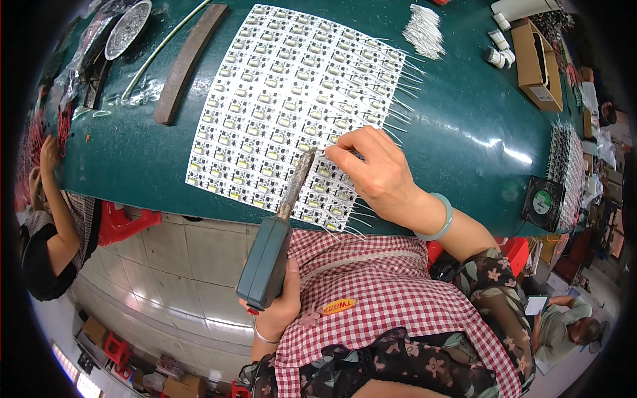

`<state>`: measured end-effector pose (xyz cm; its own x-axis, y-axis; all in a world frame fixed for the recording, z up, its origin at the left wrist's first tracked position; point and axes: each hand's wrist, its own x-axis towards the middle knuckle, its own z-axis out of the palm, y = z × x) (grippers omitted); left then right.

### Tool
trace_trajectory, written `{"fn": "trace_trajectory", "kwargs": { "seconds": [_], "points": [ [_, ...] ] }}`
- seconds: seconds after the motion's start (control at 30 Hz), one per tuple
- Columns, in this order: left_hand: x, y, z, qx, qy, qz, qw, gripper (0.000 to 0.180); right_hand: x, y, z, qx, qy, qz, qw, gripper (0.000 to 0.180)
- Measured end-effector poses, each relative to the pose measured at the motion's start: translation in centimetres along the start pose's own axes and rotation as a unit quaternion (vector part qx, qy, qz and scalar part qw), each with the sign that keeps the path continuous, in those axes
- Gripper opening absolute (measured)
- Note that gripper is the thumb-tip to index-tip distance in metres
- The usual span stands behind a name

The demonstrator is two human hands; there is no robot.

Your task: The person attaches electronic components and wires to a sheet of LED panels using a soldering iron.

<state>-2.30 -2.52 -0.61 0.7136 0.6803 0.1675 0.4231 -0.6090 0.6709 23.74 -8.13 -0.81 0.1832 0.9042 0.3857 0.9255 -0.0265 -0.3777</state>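
My left hand (284, 302) is closed round the dark green handle of a soldering iron (264, 262). Its stained metal barrel slants up and away, and the tip meets a large white sheet of small LED circuit boards (229, 106). Right beside the tip, my right hand (378, 169) pinches what looks like a thin white wire, of which only a short end shows at the fingertips. Rows of yellowish LEDs and black parts cover the sheet. Several thin white wires (401, 103) stick out past its right edge.
A dark bar (189, 66) lies left of the sheet on the green tabletop (464, 166). Beyond it is a bundle of white wires (424, 32). At the right stand an open cardboard box (536, 66) and a black fan (543, 204). Another person's hands (48, 159) work at far left.
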Motion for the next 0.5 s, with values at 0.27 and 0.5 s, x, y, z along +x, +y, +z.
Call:
{"fn": "trace_trajectory", "kwargs": {
  "seconds": [0.27, 0.5],
  "points": [
    [-0.02, 0.22, 0.35, -0.148, 0.013, -0.144, 0.978, 0.021, 0.01, 0.03, 0.14, 0.002, 0.001, 0.001, 1.000, 0.019],
    [-0.64, -0.04, 0.12, -0.195, -0.020, -0.142, 0.970, 0.032, 0.03, 0.01, 0.22, 0.001, 0.007, 0.002, 1.000, 0.018]
  ]
}}
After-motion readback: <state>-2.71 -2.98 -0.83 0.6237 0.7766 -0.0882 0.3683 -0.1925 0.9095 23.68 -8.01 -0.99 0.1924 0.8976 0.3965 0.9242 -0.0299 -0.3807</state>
